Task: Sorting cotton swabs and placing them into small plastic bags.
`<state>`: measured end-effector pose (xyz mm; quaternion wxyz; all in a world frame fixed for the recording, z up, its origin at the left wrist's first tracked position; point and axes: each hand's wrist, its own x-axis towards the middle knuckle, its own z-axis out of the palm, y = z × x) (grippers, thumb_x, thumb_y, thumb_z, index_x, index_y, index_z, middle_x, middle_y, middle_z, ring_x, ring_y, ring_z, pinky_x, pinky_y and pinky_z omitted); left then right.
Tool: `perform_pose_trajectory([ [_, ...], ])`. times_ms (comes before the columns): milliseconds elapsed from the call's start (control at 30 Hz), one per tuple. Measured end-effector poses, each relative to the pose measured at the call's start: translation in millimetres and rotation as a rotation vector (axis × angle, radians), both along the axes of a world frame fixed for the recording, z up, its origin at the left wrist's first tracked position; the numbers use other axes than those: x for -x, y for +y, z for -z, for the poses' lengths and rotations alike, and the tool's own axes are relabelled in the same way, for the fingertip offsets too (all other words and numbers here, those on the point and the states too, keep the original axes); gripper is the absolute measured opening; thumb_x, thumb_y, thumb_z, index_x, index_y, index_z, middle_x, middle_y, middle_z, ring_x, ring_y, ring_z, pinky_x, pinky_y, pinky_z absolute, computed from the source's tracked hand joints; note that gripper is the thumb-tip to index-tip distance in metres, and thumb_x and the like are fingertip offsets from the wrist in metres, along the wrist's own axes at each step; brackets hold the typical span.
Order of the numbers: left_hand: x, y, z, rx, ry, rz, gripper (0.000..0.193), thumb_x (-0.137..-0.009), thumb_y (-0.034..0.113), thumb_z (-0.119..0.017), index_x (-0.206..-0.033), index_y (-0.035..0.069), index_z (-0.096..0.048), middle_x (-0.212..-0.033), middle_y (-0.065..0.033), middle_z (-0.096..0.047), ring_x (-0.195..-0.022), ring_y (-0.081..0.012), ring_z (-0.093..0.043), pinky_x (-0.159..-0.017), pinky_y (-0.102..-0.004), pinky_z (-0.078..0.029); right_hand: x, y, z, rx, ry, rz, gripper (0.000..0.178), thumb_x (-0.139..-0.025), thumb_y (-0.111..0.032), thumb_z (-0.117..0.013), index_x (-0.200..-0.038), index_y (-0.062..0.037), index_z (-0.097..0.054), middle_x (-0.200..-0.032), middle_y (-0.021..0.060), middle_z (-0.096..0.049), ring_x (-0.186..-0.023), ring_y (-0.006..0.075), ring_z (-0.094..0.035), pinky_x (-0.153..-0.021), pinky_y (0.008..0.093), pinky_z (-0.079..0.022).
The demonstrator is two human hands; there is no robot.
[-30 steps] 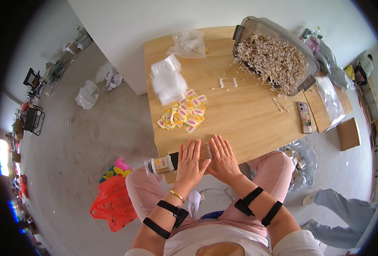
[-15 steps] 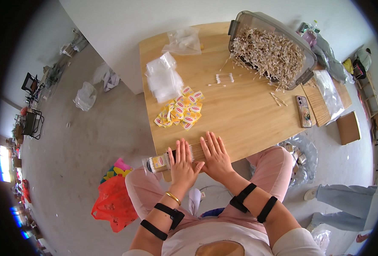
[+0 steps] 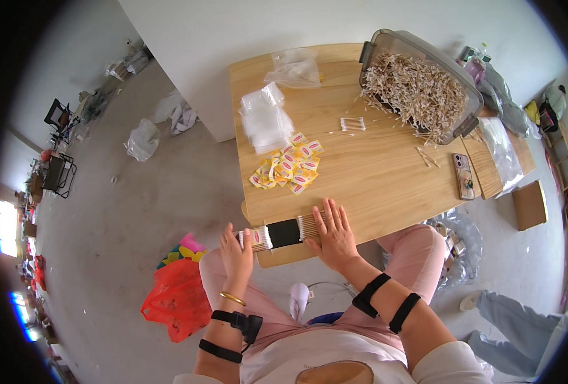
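At the near left edge of the table, my left hand (image 3: pixel 236 253) grips one end of a pack of cotton swabs (image 3: pixel 262 237) with a small yellow and white card on it, thumb on one side and fingers on the other. Right of the pack, a black band (image 3: pixel 284 233) lies bare on the board. My right hand (image 3: pixel 335 238) rests flat, fingers stretched, on a row of cotton swabs (image 3: pixel 306 226) just past the band. Farther in lie a heap of yellow and white cards (image 3: pixel 289 166) and a stack of clear plastic bags (image 3: pixel 265 121).
A grey bin (image 3: pixel 447 54) tipped on its side spills loose cotton swabs at the back right. Near it lie a small row of swabs (image 3: pixel 352 124) and a phone (image 3: pixel 463 176). A red plastic bag (image 3: pixel 176 301) is on the floor; another person's legs (image 3: pixel 511 333) show at right.
My left hand has slid left and closed on the end of the swab pack, parting from my right hand. The black band between them is now uncovered. My right hand still lies flat.
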<state>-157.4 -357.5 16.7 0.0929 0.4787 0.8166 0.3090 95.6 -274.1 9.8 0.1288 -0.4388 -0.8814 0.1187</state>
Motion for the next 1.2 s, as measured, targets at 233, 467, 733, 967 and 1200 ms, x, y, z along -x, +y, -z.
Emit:
perform_pose_trajectory([
  [233, 26, 5, 68, -0.032, -0.350, -0.228, 0.060, -0.103, 0.054, -0.052, -0.090, -0.003, -0.059, -0.074, -0.0129, -0.064, -0.068, -0.0275, -0.061, -0.063, -0.0404, -0.048, 38, -13, 0, -0.048, -0.040, -0.052, 0.075, -0.098, -0.045, -0.053, -0.159, -0.0062, -0.030, -0.166, 0.0207, -0.022, -0.156, 0.0319, -0.017, -0.127, 0.0499, -0.010],
  [467, 5, 10, 53, -0.044, -1.065, -0.346, 0.052, -0.103, 0.056, -0.053, -0.094, 0.006, -0.061, -0.075, 0.0016, -0.059, -0.063, -0.0083, -0.053, -0.050, -0.0270, -0.038, 45, -15, -1, -0.040, -0.081, -0.065, 0.072, -0.099, -0.044, -0.051, -0.160, -0.0111, -0.030, -0.167, 0.0150, -0.022, -0.157, 0.0304, -0.015, -0.128, 0.0494, -0.009],
  [733, -2, 13, 41, -0.238, -1.134, -0.410, 0.055, -0.103, 0.057, -0.052, -0.105, 0.003, -0.062, -0.085, -0.0017, -0.064, -0.072, -0.0106, -0.058, -0.059, -0.0279, -0.046, 81, -29, -7, 0.048, -0.115, -0.126, 0.085, -0.097, -0.060, -0.050, -0.161, -0.0105, -0.025, -0.169, 0.0136, -0.018, -0.157, 0.0293, -0.012, -0.127, 0.0496, -0.007],
  [967, 25, 2, 43, -0.075, -0.936, -0.427, 0.063, -0.105, 0.058, -0.045, -0.089, 0.000, -0.064, -0.080, -0.0049, -0.064, -0.073, -0.0142, -0.058, -0.064, -0.0310, -0.048, 68, -23, -3, 0.047, -0.099, -0.079, 0.099, -0.093, -0.067, -0.051, -0.160, 0.0005, -0.021, -0.169, 0.0145, -0.018, -0.158, 0.0265, -0.010, -0.128, 0.0474, -0.006],
  [1200, 20, -2, 40, -0.150, -0.398, -0.130, 0.049, -0.108, 0.039, -0.049, -0.083, -0.001, -0.060, -0.068, -0.0075, -0.056, -0.064, -0.0176, -0.054, -0.061, -0.0347, -0.044, 85, -32, -5, 0.026, -0.194, -0.083, 0.101, -0.093, -0.066, -0.052, -0.158, 0.0044, -0.022, -0.168, 0.0177, -0.017, -0.158, 0.0289, -0.010, -0.128, 0.0476, -0.007],
])
